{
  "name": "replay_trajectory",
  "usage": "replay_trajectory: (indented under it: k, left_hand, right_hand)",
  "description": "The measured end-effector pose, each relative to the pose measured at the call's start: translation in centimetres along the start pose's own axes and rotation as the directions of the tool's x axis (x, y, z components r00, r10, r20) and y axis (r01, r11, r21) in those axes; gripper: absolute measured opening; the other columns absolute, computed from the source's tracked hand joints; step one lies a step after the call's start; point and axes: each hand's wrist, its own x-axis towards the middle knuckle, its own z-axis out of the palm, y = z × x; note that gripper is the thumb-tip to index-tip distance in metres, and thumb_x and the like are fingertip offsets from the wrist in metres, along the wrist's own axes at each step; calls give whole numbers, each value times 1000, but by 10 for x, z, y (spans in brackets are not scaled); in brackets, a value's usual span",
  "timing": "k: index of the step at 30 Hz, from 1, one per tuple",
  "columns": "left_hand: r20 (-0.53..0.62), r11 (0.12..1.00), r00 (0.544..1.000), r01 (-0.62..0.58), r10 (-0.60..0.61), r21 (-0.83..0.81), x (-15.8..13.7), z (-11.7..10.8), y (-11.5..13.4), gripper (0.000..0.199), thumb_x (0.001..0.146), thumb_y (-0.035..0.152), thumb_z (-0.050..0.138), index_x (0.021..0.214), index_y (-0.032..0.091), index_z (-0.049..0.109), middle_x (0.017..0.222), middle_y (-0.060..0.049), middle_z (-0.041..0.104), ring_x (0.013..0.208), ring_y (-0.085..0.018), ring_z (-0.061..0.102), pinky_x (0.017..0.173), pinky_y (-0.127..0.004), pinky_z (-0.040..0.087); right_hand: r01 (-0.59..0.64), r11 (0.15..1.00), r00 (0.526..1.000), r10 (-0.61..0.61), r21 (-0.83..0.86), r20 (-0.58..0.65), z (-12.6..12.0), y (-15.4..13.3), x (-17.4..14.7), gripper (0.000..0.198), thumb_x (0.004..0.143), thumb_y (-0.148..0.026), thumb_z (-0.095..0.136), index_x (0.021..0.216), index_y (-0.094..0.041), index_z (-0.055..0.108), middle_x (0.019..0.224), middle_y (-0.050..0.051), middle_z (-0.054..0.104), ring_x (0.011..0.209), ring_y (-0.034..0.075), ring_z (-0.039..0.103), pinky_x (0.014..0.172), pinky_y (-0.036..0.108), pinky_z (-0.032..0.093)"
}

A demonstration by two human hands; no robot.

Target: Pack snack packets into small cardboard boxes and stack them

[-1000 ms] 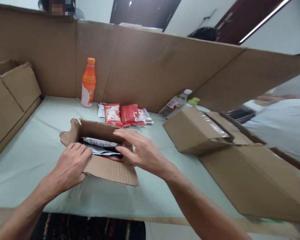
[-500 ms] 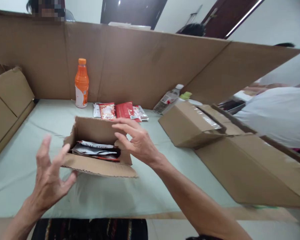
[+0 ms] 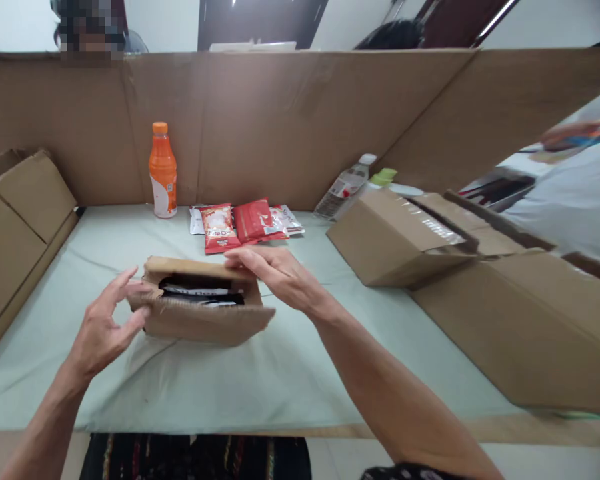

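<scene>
A small open cardboard box (image 3: 205,323) stands on the green cloth in front of me, with several flat packets (image 3: 195,291) lying inside it, white and dark edges showing. My left hand (image 3: 103,327) is at the box's left end, thumb and fingers apart, fingertips by the side flap. With thumb and fingers together, my right hand (image 3: 275,272) holds the far flap (image 3: 190,267) near its right end; that flap leans inward over the opening. The near flap hangs outward.
Red and white snack packets (image 3: 221,228) lie behind the box. An orange bottle (image 3: 163,173) stands near the cardboard partition (image 3: 265,120). A clear bottle (image 3: 345,187) leans at the back right. Larger cardboard boxes (image 3: 520,320) stand at right and left (image 3: 17,233). Other people are beyond the partition.
The far flap has tipped inward under my right hand, and the near flap has dropped lower. My left hand has come closer to the box's left end.
</scene>
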Motion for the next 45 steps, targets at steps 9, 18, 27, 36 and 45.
replay_trajectory:
  k: [9, 18, 27, 36, 45]
  left_hand:
    - [-21, 999, 1000, -4, 5, 53, 22, 32, -4, 41, 100, 32, 43, 128, 18, 69, 136, -14, 63, 130, -31, 59, 114, -55, 50]
    - [125, 989, 986, 99, -113, 112, 27, 34, 2, 51, 94, 25, 40, 133, 19, 72, 163, -15, 43, 147, -35, 50, 119, -55, 47]
    - [26, 993, 999, 36, -39, 110, 31, 35, -22, 49, 99, 37, 37, 127, 21, 74, 159, -11, 50, 143, -37, 53, 117, -61, 48]
    - [20, 1000, 1000, -15, 16, -16, 31, 47, -23, 47, 105, 50, 40, 139, 30, 65, 160, -7, 50, 148, -38, 48, 124, -67, 36]
    - [306, 989, 952, 12, 34, -146, 11, 108, 8, 61, 103, 56, 49, 159, 33, 43, 169, -12, 37, 148, -37, 49, 113, -58, 51]
  right_hand:
    - [310, 879, 951, -282, -362, 130, 22, 18, -58, 49, 107, -37, 47, 154, -25, 53, 152, 14, 59, 142, 30, 54, 114, 54, 47]
    - [401, 814, 889, -234, -421, 394, 5, 17, -36, 40, 109, -40, 43, 137, -30, 71, 162, 10, 50, 153, 34, 38, 118, 62, 36]
    - [406, 758, 875, -162, -511, 455, 15, 9, -30, 82, 91, -73, 61, 158, -28, 48, 170, 20, 30, 155, 43, 25, 110, 64, 37]
    - [366, 721, 911, -149, -588, 385, 4, 4, -57, 67, 98, -55, 59, 158, -27, 47, 172, 14, 32, 155, 39, 26, 101, 57, 43]
    - [-224, 495, 975, 120, -840, -189, -94, 40, -217, 57, 101, -42, 53, 156, -27, 51, 163, 13, 48, 148, 36, 45, 103, 50, 50]
